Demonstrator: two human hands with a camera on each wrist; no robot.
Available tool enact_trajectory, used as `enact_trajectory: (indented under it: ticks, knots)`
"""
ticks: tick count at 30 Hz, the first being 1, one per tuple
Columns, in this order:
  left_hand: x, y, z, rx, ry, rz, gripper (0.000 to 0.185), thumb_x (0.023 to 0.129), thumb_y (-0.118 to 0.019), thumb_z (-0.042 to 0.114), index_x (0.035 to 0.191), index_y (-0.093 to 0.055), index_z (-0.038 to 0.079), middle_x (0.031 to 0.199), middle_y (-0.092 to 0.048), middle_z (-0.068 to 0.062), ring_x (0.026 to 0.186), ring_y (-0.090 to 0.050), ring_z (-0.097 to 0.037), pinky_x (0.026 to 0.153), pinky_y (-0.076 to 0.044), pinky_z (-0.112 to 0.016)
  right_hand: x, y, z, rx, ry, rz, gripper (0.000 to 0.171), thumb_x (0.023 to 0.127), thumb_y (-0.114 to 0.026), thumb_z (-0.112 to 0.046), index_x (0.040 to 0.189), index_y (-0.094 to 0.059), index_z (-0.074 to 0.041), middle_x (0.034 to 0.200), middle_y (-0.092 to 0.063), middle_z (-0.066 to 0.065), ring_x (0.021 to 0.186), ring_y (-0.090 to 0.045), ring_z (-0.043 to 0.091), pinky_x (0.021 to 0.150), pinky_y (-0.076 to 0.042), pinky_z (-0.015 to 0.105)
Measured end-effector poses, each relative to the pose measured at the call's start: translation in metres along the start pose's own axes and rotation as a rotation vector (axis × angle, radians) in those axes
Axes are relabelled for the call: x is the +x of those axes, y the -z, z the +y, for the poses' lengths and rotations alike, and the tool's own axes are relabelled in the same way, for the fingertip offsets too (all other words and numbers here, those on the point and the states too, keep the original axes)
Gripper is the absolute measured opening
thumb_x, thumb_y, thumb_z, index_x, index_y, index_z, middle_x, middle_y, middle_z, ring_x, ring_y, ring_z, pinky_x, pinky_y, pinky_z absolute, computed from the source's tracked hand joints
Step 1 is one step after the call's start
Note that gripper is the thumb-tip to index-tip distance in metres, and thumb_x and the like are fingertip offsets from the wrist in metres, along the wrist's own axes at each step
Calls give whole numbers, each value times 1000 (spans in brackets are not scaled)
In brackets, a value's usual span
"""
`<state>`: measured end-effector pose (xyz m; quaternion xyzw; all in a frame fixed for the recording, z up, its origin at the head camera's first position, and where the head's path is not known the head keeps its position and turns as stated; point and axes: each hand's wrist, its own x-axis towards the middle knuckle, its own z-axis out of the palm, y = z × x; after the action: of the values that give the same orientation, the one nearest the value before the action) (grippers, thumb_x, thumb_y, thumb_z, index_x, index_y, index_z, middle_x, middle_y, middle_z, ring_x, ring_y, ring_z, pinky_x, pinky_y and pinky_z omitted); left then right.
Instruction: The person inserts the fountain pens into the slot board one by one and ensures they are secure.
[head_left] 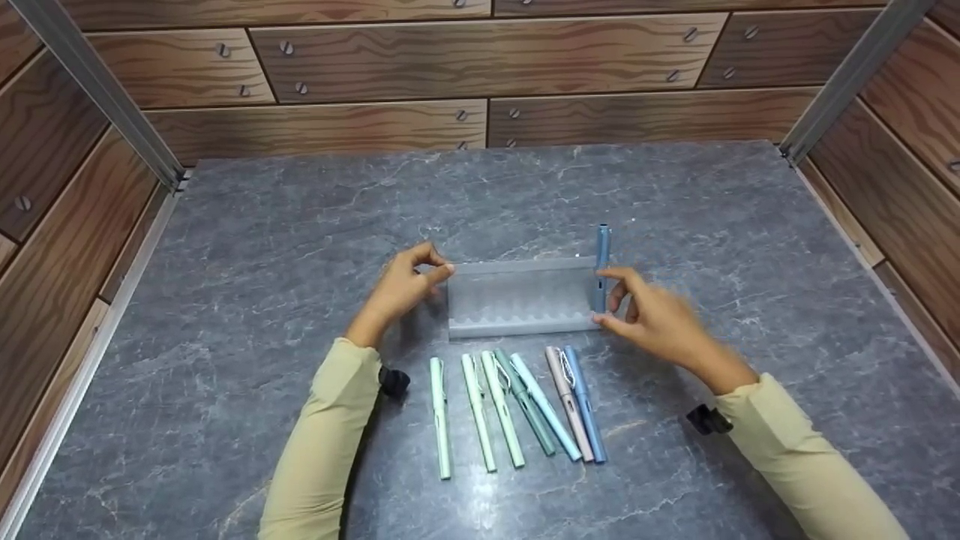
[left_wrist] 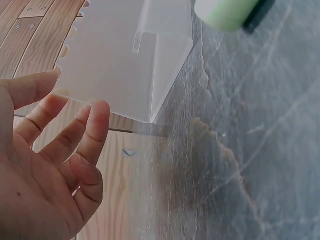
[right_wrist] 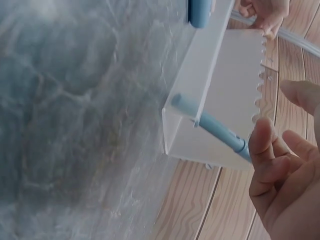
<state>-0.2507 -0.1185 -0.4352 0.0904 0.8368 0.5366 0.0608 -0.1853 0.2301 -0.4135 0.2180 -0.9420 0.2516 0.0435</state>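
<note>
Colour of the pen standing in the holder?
Blue pen, clearest in the head view.

The bench is dark grey, veined like marble. The pen rack is frosted clear plastic, holding one blue pen. The near pens run mint, pale green, teal, pinkish-beige and blue. The walls show brown wood grain; the sleeves are beige.

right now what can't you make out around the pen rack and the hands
- Right hand: motion-blurred in the head view, so contact with the blue pen is unclear.
- Blue pen's upper end: cut off by the right wrist view's edge.
- Pen rack: its slots are too hazy to count.
- Green pen: cropped by the left wrist view's top edge.
</note>
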Motion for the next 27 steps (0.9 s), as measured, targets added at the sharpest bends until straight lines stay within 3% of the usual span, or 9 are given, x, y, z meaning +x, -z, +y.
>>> enact_trajectory:
  ticks: [6, 15, 27]
  knots:
    - [-1, 0, 1, -18, 4, -3, 14, 91, -63, 21, 89, -60, 8, 109, -66, -11, 79, -67, -36, 73, -55, -44, -7, -5, -5, 7, 17, -74, 59, 85, -74, -28, 135, -47, -10, 90, -63, -3, 63, -53, 2, 56, -46, 20]
    - [-1, 1, -1, 0, 6, 4, 15, 91, -64, 22, 90, -60, 8, 110, -67, -10, 78, -67, -36, 65, -50, -28, -13, -12, -9, 78, 23, -174, 58, 86, -73, -31, 133, -49, -9, 90, -64, -3, 64, -53, 1, 56, -46, 21]
    - [0, 2, 1, 7, 8, -12, 15, 91, -63, 24, 91, -61, 9, 116, -65, -10, 78, -68, -35, 67, -50, -28, -15, -22, -8, 157, -13, -333, 61, 84, -72, -40, 134, -49, -13, 90, -63, -4, 66, -55, 1, 60, -49, 21]
